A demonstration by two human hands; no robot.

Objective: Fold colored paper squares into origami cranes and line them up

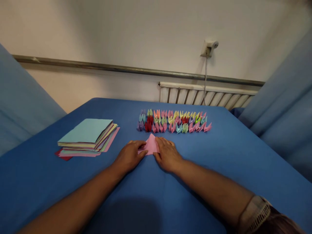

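A pink sheet of origami paper (151, 145), partly folded with a peak pointing away from me, lies on the blue-covered table (195, 201). My left hand (130, 155) has the paper's left edge between thumb and fingers. On the other side, my right hand (168, 153) rests over the right edge, thumb low and fingers curled on the sheet. Both hands cover the paper's side corners. Just beyond stand several rows of small folded paper cranes (170, 122) in pink, red, yellow, green, blue and purple.
To the left sits a stack of coloured paper (85, 130), light blue on top, with a red sheet (63, 156) poking out below. Behind the table are a wall with a metal rail (109, 67), a radiator (190, 94) and a socket with a cord (208, 48). Blue curtains (287, 107) hang at both sides.
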